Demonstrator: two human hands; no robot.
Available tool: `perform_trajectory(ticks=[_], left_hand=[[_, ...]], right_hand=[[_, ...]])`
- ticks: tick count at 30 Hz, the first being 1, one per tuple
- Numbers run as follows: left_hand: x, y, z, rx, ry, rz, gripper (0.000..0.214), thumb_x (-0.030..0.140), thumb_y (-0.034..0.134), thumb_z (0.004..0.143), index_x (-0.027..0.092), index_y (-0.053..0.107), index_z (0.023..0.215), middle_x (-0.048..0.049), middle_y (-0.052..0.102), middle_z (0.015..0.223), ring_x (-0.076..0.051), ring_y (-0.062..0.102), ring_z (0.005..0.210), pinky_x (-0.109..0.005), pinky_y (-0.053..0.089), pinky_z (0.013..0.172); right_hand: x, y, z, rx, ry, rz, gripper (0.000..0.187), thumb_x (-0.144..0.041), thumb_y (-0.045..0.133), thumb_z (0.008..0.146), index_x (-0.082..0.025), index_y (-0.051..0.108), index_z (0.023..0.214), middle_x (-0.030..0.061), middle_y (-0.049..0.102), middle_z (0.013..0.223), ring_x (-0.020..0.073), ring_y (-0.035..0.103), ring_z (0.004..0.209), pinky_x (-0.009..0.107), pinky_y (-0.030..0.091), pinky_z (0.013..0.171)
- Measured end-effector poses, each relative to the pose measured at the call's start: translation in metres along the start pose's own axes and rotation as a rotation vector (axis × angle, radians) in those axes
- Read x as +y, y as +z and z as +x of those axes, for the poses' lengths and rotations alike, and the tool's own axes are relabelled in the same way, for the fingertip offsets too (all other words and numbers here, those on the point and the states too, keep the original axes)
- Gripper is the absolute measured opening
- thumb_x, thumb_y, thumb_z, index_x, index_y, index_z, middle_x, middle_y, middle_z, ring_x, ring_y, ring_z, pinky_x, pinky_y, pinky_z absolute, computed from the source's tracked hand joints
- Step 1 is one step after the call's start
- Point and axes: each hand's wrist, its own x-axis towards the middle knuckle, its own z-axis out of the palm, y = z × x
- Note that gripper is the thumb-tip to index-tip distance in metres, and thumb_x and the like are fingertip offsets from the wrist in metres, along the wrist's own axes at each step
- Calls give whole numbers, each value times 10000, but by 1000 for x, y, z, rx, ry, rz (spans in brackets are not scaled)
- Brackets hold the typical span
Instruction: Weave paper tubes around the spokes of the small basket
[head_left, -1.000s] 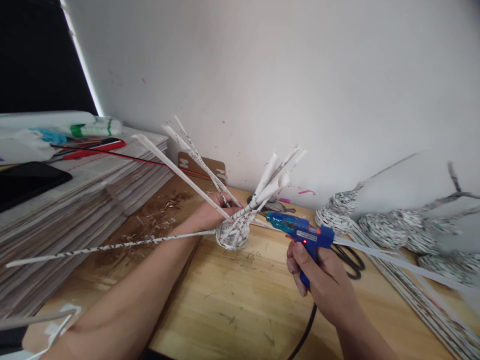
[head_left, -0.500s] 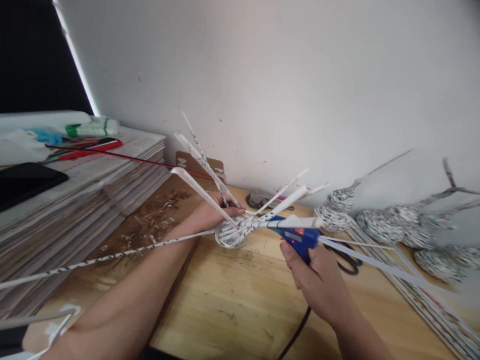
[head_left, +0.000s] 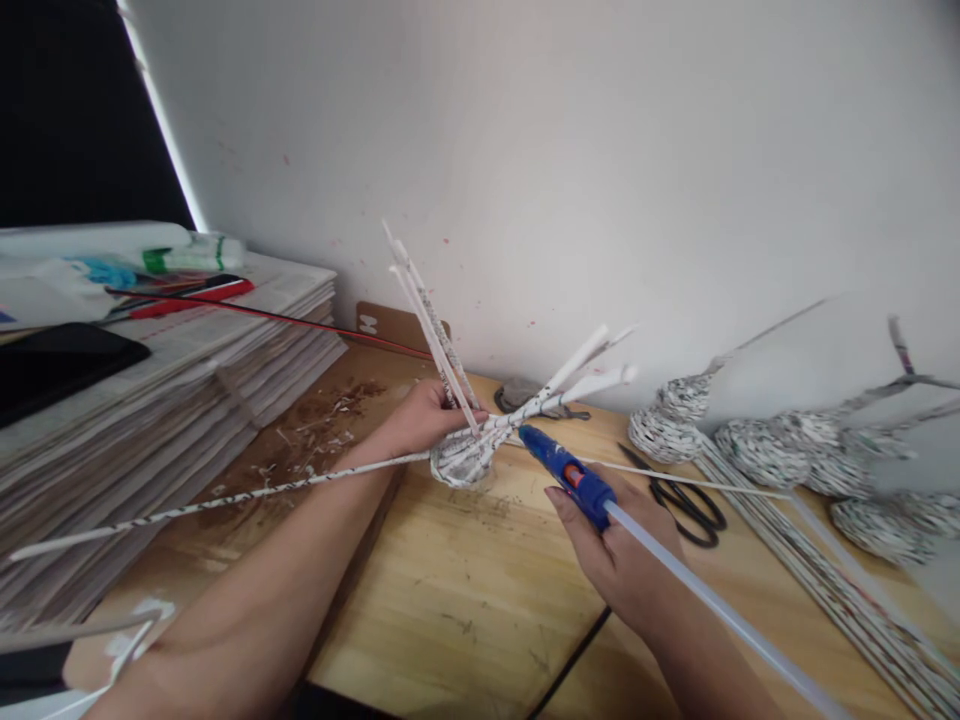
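Observation:
My left hand (head_left: 420, 418) is closed around a small woven newspaper base (head_left: 461, 462) with several rolled paper tubes (head_left: 435, 325) sticking up and out of it. One long tube (head_left: 210, 505) trails left across my forearm. My right hand (head_left: 619, 550) grips a blue hot glue gun (head_left: 566, 475). The gun's nozzle points at the right side of the woven base, very close to it. A clear glue stick (head_left: 712, 605) runs out of the back of the gun toward the lower right.
A tall stack of newspapers (head_left: 150, 400) fills the left, with a phone (head_left: 52, 365), pens and a bottle on top. Black scissors (head_left: 686, 500) lie on the wooden table (head_left: 450, 600). Woven paper pieces (head_left: 765, 445) and loose paper tubes (head_left: 840, 590) line the right. A white wall stands behind.
My right hand has tilted the glue gun so its nozzle aims down-left at the woven base. The left hand has turned the piece, and the upright tubes have swung closer together.

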Motion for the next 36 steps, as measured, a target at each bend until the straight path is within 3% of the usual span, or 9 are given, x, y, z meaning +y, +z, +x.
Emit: perform_trajectory(ticks=[7, 11, 13, 15, 18, 21, 25, 30, 36], left_hand=[[11, -8, -2, 145, -66, -293, 254, 294, 858, 615, 112, 703, 698, -14, 639, 579, -122, 553, 510, -233, 411, 503], [18, -16, -3, 178, -10, -492, 293, 281, 888, 584, 122, 699, 743, -13, 664, 628, -118, 585, 533, -225, 433, 504], [22, -20, -4, 175, 38, -547, 298, 267, 896, 582, 119, 700, 749, -17, 678, 633, -114, 593, 523, -220, 438, 497], [27, -24, -6, 163, 94, -596, 295, 252, 901, 580, 115, 698, 744, -20, 688, 630, -107, 589, 507, -214, 433, 485], [34, -29, -10, 158, 149, -625, 315, 254, 919, 546, 118, 696, 722, -16, 700, 630, -98, 572, 482, -209, 415, 458], [40, -31, -13, 150, 170, -617, 356, 295, 932, 522, 119, 706, 734, -17, 702, 623, -107, 575, 478, -215, 407, 444], [43, -28, -15, 146, 181, -606, 387, 309, 937, 500, 134, 696, 746, -13, 711, 630, -117, 585, 492, -222, 421, 464], [46, -26, -18, 122, 151, -563, 284, 245, 887, 580, 136, 681, 742, 1, 697, 637, -98, 546, 493, -235, 418, 504], [45, -27, -18, 132, 142, -550, 306, 247, 882, 589, 139, 660, 769, 5, 677, 657, -114, 561, 553, -265, 428, 557]], right_hand=[[6, 4, 2, 62, 77, 52, 269, -477, 563, 931, -221, 643, 906, 62, 692, 790, 229, 668, 730, 296, 465, 626], [8, 13, 5, -2, 387, 510, 392, -593, 576, 887, -209, 654, 874, -3, 558, 580, 166, 532, 490, 282, 404, 476], [7, 21, 8, -38, 574, 865, 488, -685, 567, 846, -206, 641, 908, -28, 526, 601, 119, 472, 430, 243, 334, 406], [2, 29, 11, -78, 717, 1132, 581, -762, 547, 804, -208, 633, 953, -23, 552, 672, 104, 499, 449, 214, 317, 385], [-10, 44, 16, -200, 847, 1128, 675, -823, 490, 790, -182, 660, 919, -5, 576, 663, 91, 501, 448, 185, 292, 356], [-28, 62, 26, -330, 872, 1001, 686, -801, 480, 819, -145, 678, 805, 3, 569, 608, 65, 457, 405, 169, 239, 323], [-60, 90, 49, -483, 880, 1080, 567, -672, 476, 917, -146, 660, 815, -23, 560, 550, 51, 390, 311, 179, 187, 277], [-88, 125, 84, -658, 885, 1303, 205, -337, 607, 943, -167, 578, 833, -46, 589, 533, 74, 485, 345, 159, 331, 298], [-97, 138, 103, -709, 890, 1411, 145, -244, 667, 907, -168, 567, 834, -36, 623, 568, 93, 557, 393, 170, 443, 351]])
